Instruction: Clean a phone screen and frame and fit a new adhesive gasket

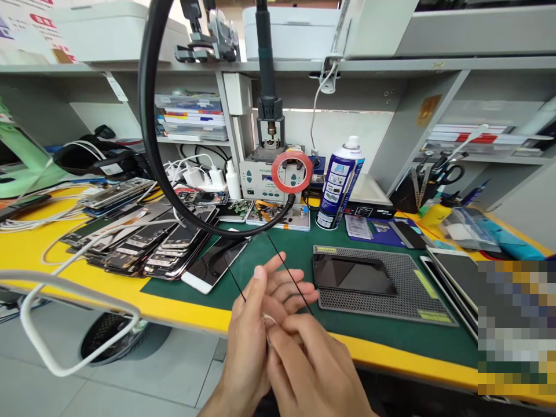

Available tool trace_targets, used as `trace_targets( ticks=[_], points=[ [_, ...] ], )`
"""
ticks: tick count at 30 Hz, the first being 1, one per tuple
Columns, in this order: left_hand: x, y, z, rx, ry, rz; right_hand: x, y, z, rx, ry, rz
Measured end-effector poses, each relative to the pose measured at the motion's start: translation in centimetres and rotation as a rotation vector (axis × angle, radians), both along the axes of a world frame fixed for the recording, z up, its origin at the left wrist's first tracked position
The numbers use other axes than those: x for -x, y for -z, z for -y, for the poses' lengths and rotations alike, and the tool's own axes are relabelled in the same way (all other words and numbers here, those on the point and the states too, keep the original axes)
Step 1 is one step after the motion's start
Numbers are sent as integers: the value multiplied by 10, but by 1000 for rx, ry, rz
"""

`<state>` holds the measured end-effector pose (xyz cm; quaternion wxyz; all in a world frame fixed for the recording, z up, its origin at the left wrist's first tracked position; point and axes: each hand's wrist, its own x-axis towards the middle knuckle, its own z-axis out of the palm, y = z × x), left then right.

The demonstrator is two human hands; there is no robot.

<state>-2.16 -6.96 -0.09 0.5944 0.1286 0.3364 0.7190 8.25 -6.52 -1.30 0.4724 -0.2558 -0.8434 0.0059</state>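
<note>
My left hand (247, 341) holds a clear glass panel with thin black side edges (289, 273), tilted up over the bench. Its thumb lies along the left edge, and the fingers show through the glass from behind. Close against it, my right hand (313, 365) has its fingers pinched at the panel's lower end. A thin whitish strip (270, 318) shows by those fingertips; what exactly they grip is hidden. To the right, a dark phone (354, 274) lies on a grey perforated mat (417, 289). Left of the panel lies a white-edged phone screen (212, 263).
Stacked phone screens (143, 237) cover the left of the bench. Behind stand a grey machine (264, 176), a red tape roll (278, 179) and a blue-and-white spray can (341, 182). A black hose (147, 116) loops overhead. A white bar (39, 336) juts in front left.
</note>
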Motion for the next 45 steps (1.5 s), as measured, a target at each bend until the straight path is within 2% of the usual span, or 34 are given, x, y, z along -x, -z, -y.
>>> trace_targets(
  ticks=[3, 9, 15, 18, 22, 25, 28, 32, 45],
  points=[
    [0, -3, 2, 27, -16, 13, 4, 8, -4, -49, 64, -20],
    [-2, -8, 4, 87, -49, 26, -4, 0, -16, -3, 89, -97],
    [-3, -5, 3, -11, -49, 35, -16, -3, -31, 20, 122, -65],
    [-1, -3, 3, -38, -37, 25, -26, -11, -40, 94, 156, -116],
    [0, -3, 2, -58, -34, 12, -32, -24, -33, 165, 182, -172],
    [-1, -3, 1, -67, -51, 9, -24, -17, -11, 166, 86, -103],
    [-2, -2, 1, -85, -56, 25, -11, 2, 7, 72, -37, -2],
    [-1, -3, 2, -66, -46, 52, -4, 16, 8, -4, -5, -1],
    [-5, -7, 6, -126, 19, 66, -28, 7, -12, -14, 112, -30]
  ],
)
